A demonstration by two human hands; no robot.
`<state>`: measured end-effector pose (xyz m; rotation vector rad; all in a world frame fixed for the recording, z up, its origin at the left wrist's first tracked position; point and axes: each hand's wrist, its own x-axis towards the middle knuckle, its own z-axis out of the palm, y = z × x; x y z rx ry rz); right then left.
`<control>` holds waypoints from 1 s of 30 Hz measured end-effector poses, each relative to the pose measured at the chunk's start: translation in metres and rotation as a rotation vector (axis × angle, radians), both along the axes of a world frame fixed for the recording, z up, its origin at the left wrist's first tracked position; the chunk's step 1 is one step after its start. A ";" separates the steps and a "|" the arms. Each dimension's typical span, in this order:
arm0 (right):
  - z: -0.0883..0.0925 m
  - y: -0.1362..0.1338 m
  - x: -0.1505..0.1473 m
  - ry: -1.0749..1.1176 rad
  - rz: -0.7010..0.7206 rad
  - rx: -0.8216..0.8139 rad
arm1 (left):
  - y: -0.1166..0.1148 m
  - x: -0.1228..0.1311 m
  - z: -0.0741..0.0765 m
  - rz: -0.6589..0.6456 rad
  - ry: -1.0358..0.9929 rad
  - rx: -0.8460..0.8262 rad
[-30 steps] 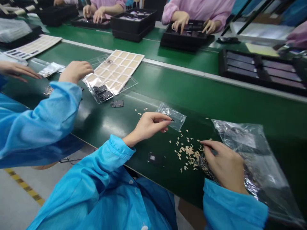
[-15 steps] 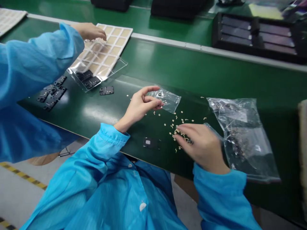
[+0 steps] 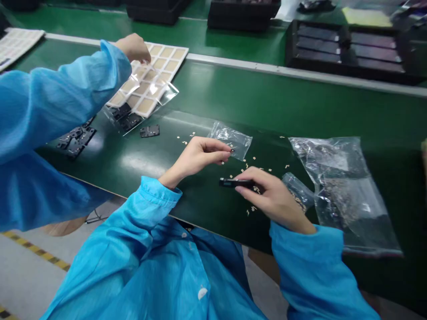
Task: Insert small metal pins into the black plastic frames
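My left hand (image 3: 205,155) pinches a tiny dark piece (image 3: 232,150) between thumb and forefinger, in front of a small clear plastic bag (image 3: 240,141). Between the thumb and fingers of my right hand (image 3: 275,195) is a flat black plastic part (image 3: 230,182), seen nearly edge-on and raised off the green table. Small cream-coloured pieces (image 3: 256,190) lie scattered on the table under and around that hand. Beside its wrist rests another small clear bag (image 3: 298,189) with similar pieces inside.
A large clear bag (image 3: 347,195) of small parts lies at right. At left, a co-worker's hand (image 3: 135,48) reaches over a white gridded tray (image 3: 163,66) and a clear bag of black parts (image 3: 126,116). More black parts (image 3: 78,140) lie nearby. Black trays (image 3: 347,53) stand behind.
My right hand has taken the flat black part up from the table. My left hand has moved slightly down and closed its thumb and forefinger on the tiny dark piece.
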<state>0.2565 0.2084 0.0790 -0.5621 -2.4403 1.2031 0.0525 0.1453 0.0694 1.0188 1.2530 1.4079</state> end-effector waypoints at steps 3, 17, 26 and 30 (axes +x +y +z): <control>0.000 0.013 -0.002 0.045 -0.209 -0.293 | -0.002 0.000 0.004 -0.073 0.090 -0.038; -0.014 0.005 -0.006 0.107 -0.370 -0.405 | -0.004 0.016 0.010 -0.223 0.497 -0.070; -0.010 0.000 -0.005 0.090 -0.367 -0.284 | 0.001 0.019 0.008 -0.267 0.366 -0.245; -0.010 0.000 -0.004 0.076 -0.358 -0.269 | 0.001 0.019 0.008 -0.282 0.377 -0.289</control>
